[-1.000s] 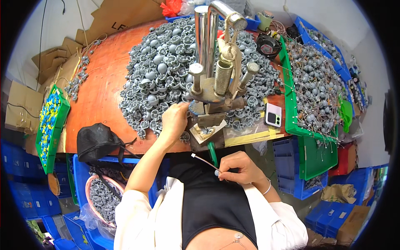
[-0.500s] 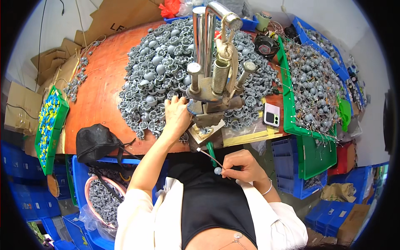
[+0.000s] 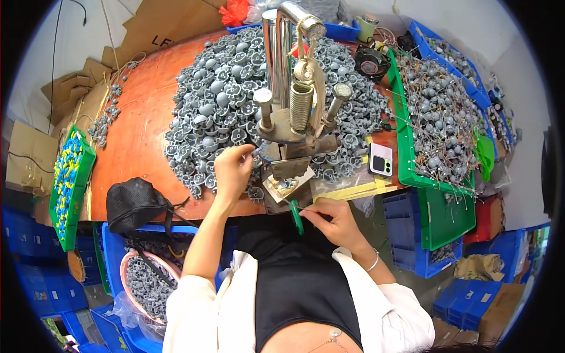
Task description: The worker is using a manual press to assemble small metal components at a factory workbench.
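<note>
Fingers of the left hand (image 3: 232,170) curl over a small grey part at the near edge of the grey parts heap (image 3: 223,112), just beside the hand press (image 3: 291,117), seemingly to keep feeding short; the right hand (image 3: 332,220) pinches a thin pin (image 3: 292,205), its tip touching the press base (image 3: 285,185); a green strip (image 3: 297,219) lies just beside those fingers.

White sleeves, black apron, bracelet
</note>
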The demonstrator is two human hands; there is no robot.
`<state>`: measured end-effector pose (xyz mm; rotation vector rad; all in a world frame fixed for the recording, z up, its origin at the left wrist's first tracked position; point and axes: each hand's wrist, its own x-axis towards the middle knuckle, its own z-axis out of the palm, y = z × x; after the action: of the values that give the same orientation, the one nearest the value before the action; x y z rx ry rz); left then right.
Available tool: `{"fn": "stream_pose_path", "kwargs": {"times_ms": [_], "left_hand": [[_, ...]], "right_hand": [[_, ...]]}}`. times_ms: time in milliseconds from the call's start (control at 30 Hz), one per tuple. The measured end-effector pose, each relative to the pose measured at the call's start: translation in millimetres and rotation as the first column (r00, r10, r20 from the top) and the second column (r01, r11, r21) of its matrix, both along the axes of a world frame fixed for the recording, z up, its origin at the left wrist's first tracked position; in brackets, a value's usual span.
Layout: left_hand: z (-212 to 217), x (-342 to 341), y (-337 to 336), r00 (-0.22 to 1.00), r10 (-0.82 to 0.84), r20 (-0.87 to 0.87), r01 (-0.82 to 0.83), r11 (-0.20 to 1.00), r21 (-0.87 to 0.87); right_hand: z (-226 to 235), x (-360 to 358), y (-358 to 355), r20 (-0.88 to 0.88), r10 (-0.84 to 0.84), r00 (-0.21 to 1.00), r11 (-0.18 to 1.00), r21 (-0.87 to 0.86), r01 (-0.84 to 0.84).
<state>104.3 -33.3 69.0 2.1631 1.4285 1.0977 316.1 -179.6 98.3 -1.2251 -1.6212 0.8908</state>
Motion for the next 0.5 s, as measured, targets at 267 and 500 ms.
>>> {"fn": "stream_pose_path", "kwargs": {"times_ms": [267,500], "left_hand": [[-23,-12,-57,0.42,0.321,0.849,0.471,0.723,-0.506],[-16,-8,-70,0.547,0.21,0.811,0.379,0.801,-0.463]], "right_hand": [[-19,-20,16,-0.43,-0.09,0.898,0.92,-0.382,-0.091],[-27,-22,18,-0.592,-0.183,0.785,0.874,-0.463,-0.145]]}}
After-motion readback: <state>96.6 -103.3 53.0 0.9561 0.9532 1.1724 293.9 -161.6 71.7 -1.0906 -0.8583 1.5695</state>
